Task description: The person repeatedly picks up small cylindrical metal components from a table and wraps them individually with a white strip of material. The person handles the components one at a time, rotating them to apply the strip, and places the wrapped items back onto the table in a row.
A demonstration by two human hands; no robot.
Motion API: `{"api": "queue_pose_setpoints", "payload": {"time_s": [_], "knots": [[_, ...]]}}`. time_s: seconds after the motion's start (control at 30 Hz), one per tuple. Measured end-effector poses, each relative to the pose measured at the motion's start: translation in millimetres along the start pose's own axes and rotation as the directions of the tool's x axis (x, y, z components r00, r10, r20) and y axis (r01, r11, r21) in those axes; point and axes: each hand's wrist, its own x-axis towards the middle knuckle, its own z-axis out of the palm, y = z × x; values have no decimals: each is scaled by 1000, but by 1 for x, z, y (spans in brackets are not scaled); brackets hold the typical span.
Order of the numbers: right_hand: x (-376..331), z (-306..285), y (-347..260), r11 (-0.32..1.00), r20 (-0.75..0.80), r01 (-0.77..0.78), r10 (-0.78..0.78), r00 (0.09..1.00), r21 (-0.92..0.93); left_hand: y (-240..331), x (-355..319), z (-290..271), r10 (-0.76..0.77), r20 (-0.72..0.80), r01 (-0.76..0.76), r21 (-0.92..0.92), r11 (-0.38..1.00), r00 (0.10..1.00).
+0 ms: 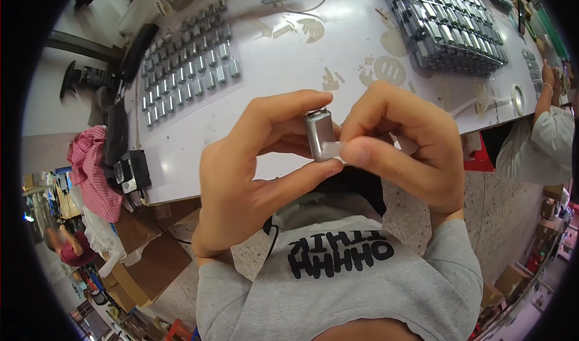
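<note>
Above the near edge of the white table I hold up a small silver metal can (318, 130), flat-sided and rounded, much like a small motor. My left hand (241, 166) grips it by its two ends, forefinger on top and thumb underneath. With thumb and forefinger pinched, my right hand (416, 142) holds a strip of clear tape (330, 150) that lies against the can's lower side. The far side of the can is hidden, and so are some of the left fingers behind it.
Similar silver cans (187, 69) stand in rows at the table's left. At the far right are stacked clear trays (446, 27) full of them. A tape roll (518, 100) lies near the right edge, a black box (132, 171) at the left edge. Another person (546, 130) is at the right.
</note>
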Motion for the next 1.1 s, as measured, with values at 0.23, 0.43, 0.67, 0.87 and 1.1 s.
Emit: {"api": "queue_pose_setpoints", "payload": {"time_s": [0.23,0.43,0.67,0.87,1.1], "knots": [[8,-4,-1,997,94,-13,20,995,-78,-6,1,-3,75,27,-77,77,994,997],[14,-6,5,986,90,41,-26,996,-163,-6,6,-2,76,-5,-74,176,982,997],[20,-6,5,978,60,-21,34,998,-207,-7,8,2,104,-74,-82,252,964,992],[20,-2,8,945,27,-28,39,999,-325,-5,5,0,119,-46,-93,385,918,992],[27,-11,11,926,61,-58,87,994,-373,-17,10,3,203,-119,-163,282,945,972]]}}
